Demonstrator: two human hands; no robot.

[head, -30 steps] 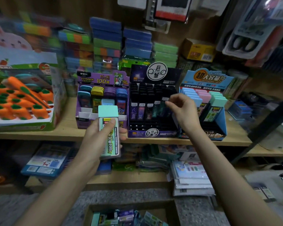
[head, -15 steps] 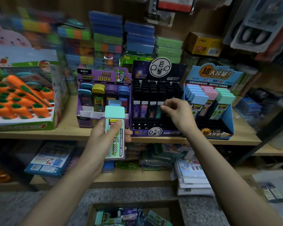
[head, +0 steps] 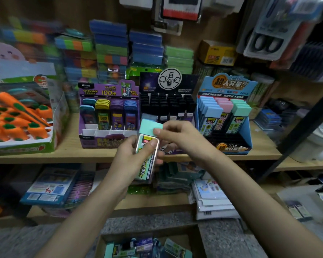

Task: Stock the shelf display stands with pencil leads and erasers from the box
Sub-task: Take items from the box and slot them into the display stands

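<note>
Our right hand (head: 177, 138) is off the black stand (head: 168, 107) and now pinches the top of the lead case (head: 145, 168), which our left hand (head: 129, 161) grips. Label reads "200".

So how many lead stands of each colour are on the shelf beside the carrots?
Purple stand: 1
Black stand: 1
Blue stand: 1
Total: 3

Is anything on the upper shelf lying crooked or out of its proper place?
Yes, one thing. In the carrot display at the left end of the shelf, a long carrot lies slantwise on top of the small carrots, which sit in rows. It looks dropped there rather than placed.
</note>
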